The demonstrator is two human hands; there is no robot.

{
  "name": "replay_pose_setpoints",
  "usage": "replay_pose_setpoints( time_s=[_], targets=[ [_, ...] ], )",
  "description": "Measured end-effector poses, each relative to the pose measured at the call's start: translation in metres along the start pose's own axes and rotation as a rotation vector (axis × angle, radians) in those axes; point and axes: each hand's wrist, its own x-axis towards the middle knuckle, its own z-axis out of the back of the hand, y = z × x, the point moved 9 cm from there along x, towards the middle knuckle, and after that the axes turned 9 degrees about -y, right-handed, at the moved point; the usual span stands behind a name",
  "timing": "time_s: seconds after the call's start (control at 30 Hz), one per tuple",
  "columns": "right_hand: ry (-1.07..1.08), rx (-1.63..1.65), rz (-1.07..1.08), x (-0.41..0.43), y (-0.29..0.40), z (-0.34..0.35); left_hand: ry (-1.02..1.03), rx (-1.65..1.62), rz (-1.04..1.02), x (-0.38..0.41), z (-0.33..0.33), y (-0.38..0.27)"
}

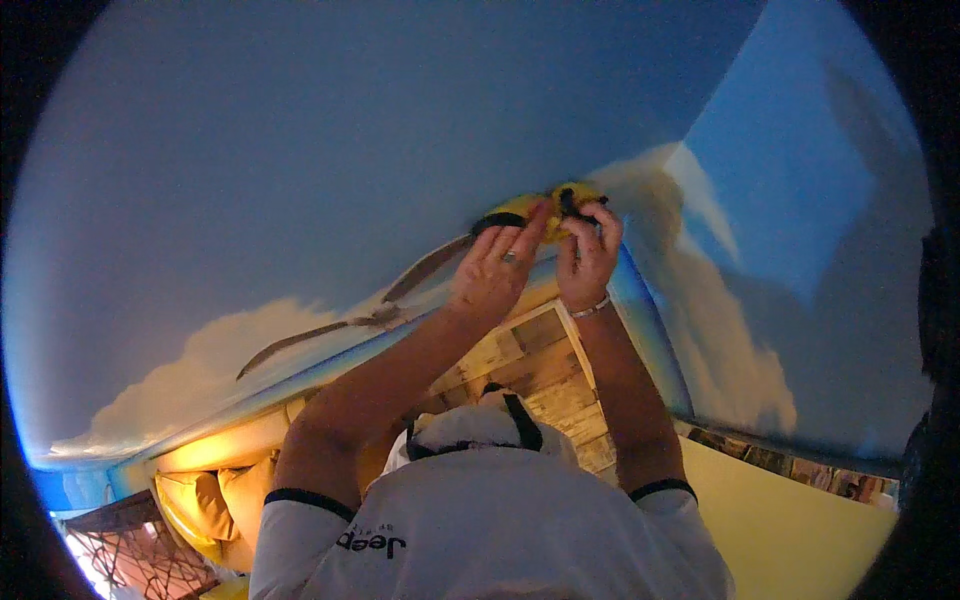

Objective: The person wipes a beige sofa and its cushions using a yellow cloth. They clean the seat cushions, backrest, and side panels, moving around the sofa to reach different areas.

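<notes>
My left hand [495,270] reaches up against a blue wall [322,150] painted with clouds. Its fingers lie over the left part of a yellow-and-black handheld tool [521,204], whose exact kind is blurred. On the tool's right end, the fingers of my right hand [589,259] curl around the yellow and black body. The tool is at the wall surface; whether it touches cannot be told. A long-winged bird [379,318], seemingly painted, spreads left of the tool. My fingers hide much of the tool's lower side.
The wall meets a second blue wall [810,187] at a corner on the right, where shadows fall. Wood planks [540,352] with a pale edge show between my arms. Yellow cushions [214,502] and patterned fabric [139,551] are lower left. A yellow surface [780,517] lies lower right.
</notes>
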Motion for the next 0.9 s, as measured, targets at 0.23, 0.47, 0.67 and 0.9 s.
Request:
replay_pose_setpoints(
  time_s=[0.23,0.47,0.67,0.9],
  targets=[
    [0.194,0.128,0.104,-0.054,0.039,-0.059,0.032,0.080,0.078,-0.085,0.028,0.043],
    [0.397,0.292,0.116,-0.095,0.086,-0.090,0.060,0.072,0.136,-0.157,0.026,0.065],
    [0.127,0.453,0.376,0.031,0.195,-0.079,-0.308,0.154,0.294,-0.094,0.159,0.123],
    [0.154,0.355,0.471,-0.039,0.215,-0.115,-0.247,0.091,0.217,-0.160,0.142,0.136]
  ],
)
